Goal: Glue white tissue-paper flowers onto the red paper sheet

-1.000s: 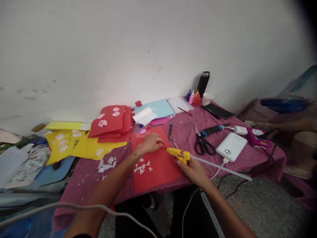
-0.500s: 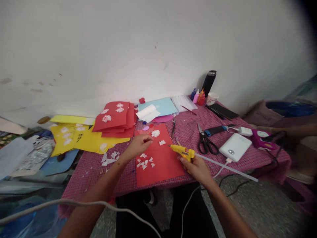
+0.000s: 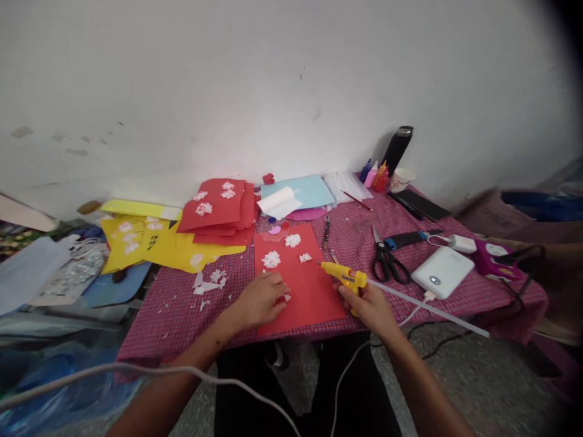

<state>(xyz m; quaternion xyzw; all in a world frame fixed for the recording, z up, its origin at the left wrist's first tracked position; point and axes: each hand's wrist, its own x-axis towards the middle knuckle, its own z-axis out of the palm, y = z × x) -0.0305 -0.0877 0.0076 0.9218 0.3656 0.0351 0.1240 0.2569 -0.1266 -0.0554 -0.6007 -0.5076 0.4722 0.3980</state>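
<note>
A yellow glue gun [image 3: 344, 276] with a long clear glue stick [image 3: 426, 308] out of its back is gripped in my right hand [image 3: 370, 306], its nozzle over the red sheet [image 3: 314, 297]. My left hand [image 3: 264, 298] reaches down onto the sheet's lower left, fingers curled over small white paper pieces; a white scrap [image 3: 286, 297] shows at the fingertips, and whether it is pinched I cannot tell. Two white ruffled paper flowers, one at the upper left [image 3: 271, 260] and one at the top [image 3: 293, 240], lie on the sheet, with a smaller white piece [image 3: 305, 258] near the nozzle.
Black scissors [image 3: 389, 264], a blue-black cutter [image 3: 407, 239] and a white power bank [image 3: 443, 271] lie to the right. Stacked red sheets [image 3: 218, 212] and yellow paper [image 3: 170, 246] are at the left. A grey cable [image 3: 182, 369] crosses the foreground.
My left hand has moved down from the sheet's upper left to the paper pieces. The upper-left flower, hidden by that hand before, now shows. The view has shifted slightly; my right hand still holds the gun.
</note>
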